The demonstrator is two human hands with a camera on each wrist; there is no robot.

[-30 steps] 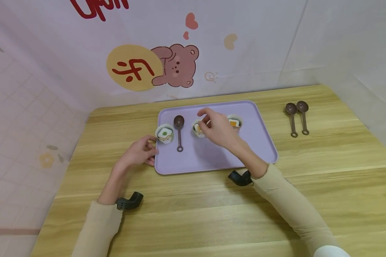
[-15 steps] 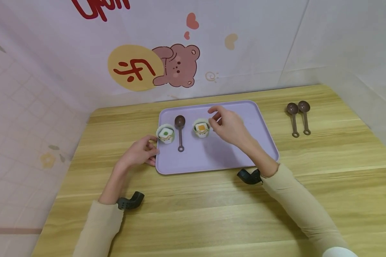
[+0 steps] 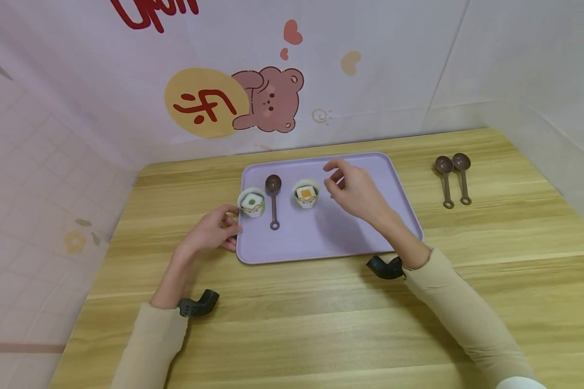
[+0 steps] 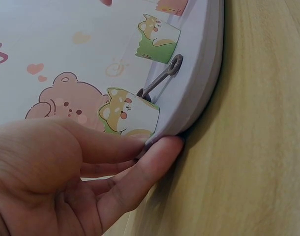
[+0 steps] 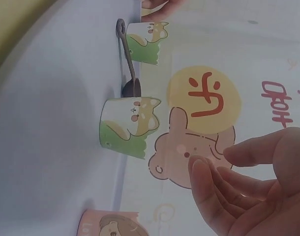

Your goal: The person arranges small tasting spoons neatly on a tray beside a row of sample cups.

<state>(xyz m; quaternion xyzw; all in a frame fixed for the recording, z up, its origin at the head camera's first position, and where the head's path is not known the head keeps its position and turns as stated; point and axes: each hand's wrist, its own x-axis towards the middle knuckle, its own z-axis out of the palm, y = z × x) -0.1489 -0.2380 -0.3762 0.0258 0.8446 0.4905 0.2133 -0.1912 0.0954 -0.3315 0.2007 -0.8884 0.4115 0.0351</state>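
A lilac tray [image 3: 282, 246] lies on the table; my left hand [image 3: 213, 231] pinches its left rim between thumb and fingers. Inside that rim stands a green and white dog-print paper cup [image 3: 254, 213] with a white, green-dotted piece in it. To its right, a brown measuring spoon [image 3: 274, 209] lies bowl away from me. A similar cup [image 3: 306, 204] holds a white piece with an orange square. Over the tray's right half hovers my right hand [image 3: 355, 192], fingers loosely curled around nothing. It hides a pink cup [image 5: 98, 225] in the head view.
Two more brown measuring spoons, a left one [image 3: 446, 186] and a right one [image 3: 464, 183], lie side by side on the wooden table [image 3: 292, 324] right of the tray. A printed wall sheet [image 3: 370, 108] rises behind the table.
My right hand has moved right, away from the middle cup, which now shows fully; the pink cup has become hidden behind it. The left hand stays at the tray rim.
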